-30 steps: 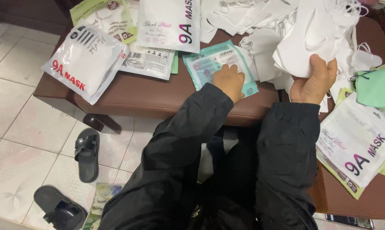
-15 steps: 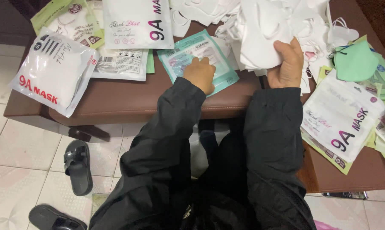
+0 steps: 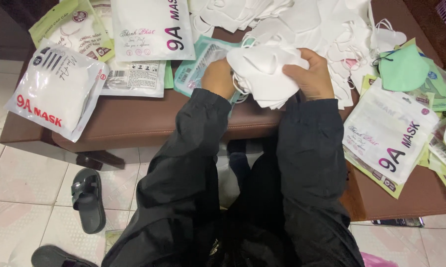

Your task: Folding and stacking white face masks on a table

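- Lying at the frame's left edge, a white mask packet overhangs the brown desk.
- Below it, a black sandal sits on the tiled floor.
- Left hand closes its grip on a stack of white masks at upper centre.
- Right hand clasps the same stack.
- A green mask lies upper right.

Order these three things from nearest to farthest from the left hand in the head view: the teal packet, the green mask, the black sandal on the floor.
From the left hand:
1. Teal packet, directly beside and under the hand.
2. Black sandal, down-left on the floor tiles.
3. Green mask, far right on the table.
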